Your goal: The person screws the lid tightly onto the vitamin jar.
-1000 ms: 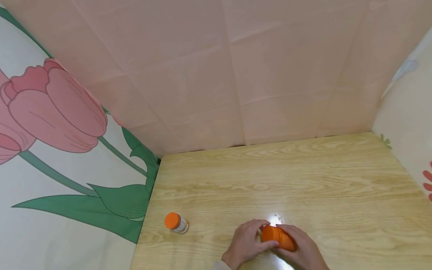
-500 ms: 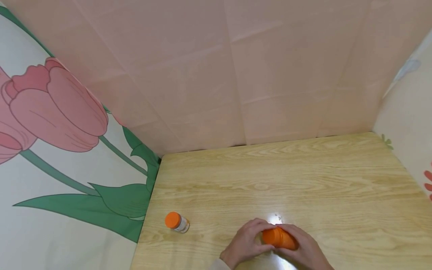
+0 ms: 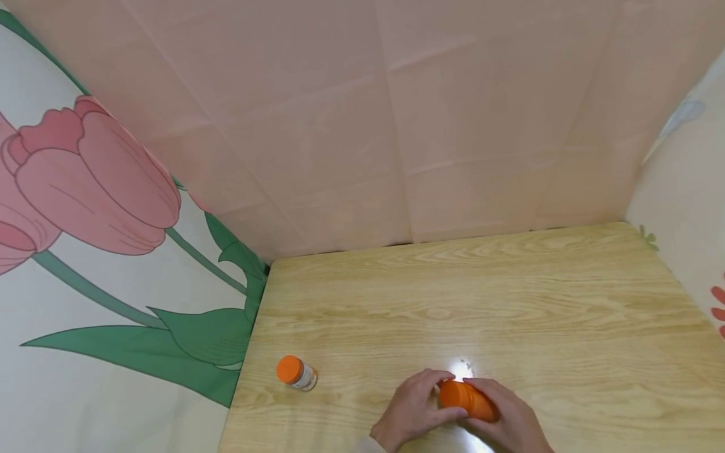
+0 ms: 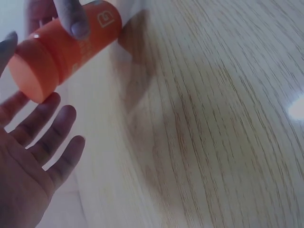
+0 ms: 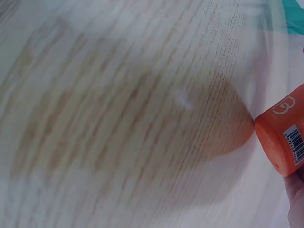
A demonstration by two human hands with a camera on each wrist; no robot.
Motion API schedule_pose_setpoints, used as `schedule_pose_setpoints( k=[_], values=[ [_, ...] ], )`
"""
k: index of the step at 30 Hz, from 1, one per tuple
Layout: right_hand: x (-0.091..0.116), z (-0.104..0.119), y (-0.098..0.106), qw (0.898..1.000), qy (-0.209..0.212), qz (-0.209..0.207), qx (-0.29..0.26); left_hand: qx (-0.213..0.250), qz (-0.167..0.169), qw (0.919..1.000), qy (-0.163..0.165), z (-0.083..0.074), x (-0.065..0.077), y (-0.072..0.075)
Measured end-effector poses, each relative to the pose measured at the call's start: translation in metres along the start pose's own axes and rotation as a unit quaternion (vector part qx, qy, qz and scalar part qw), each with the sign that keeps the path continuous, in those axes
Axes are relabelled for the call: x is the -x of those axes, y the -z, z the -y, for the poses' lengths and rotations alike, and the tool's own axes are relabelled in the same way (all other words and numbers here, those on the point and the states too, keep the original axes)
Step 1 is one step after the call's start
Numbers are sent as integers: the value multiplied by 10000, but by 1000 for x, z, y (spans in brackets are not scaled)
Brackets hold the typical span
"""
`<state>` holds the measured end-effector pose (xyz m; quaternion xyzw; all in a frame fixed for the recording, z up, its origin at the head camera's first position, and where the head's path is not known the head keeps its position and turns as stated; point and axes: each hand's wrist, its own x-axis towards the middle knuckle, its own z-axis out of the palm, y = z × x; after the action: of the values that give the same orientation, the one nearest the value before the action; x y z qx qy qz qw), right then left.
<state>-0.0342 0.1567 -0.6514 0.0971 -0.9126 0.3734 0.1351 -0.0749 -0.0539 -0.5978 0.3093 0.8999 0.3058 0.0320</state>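
Note:
An orange bottle (image 3: 483, 406) lies tilted between both hands near the front of the table, its orange cap (image 3: 452, 394) facing left. My right hand (image 3: 512, 420) grips the bottle's body. With thumb and forefinger my left hand (image 3: 409, 406) pinches the cap; in the left wrist view its other fingers (image 4: 52, 135) spread loosely below. That view also shows pale lettering on the body, held by a right-hand finger (image 4: 73, 21). In the right wrist view the bottle's base (image 5: 273, 145) and a barcode label (image 5: 295, 145) show, while most of the right hand is out of frame.
A small bottle (image 3: 306, 379) with an orange lid (image 3: 289, 370) and a pale label stands on the wood-grain table (image 3: 453, 283) to the left. A pinkish cloth (image 3: 340, 126) hangs behind the table, and a tulip-print cloth (image 3: 113, 283) borders its left side.
Half a second ago the left fingers reached further right over the bottle; now they have drawn back to the cap, much as a second ago. The right hand has hardly moved.

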Motion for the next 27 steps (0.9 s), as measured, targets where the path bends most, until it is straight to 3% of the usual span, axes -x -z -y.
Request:
schedule_pose_setpoints(
  k=[3, 11, 15, 23, 27],
  values=[
    [-1, -1, 0, 10000, 45, 24, -1, 5, -16, 9999, -120, 0, -1, 0],
    [-5, 2, 8, 9967, -412, 630, -299, 93, 138, 9977, -655, 1, -1, 2],
    [-5, 2, 10, 9968, -268, 592, -470, -56, 51, 9955, -944, 1, 0, 2],
    [-1, 2, 5, 9992, -243, 285, -132, -183, -240, 9993, -203, -4, -1, -1],
    [-1, 2, 3, 9994, -233, 238, -34, -211, -248, 9994, -127, -4, -1, -2]
  ],
)
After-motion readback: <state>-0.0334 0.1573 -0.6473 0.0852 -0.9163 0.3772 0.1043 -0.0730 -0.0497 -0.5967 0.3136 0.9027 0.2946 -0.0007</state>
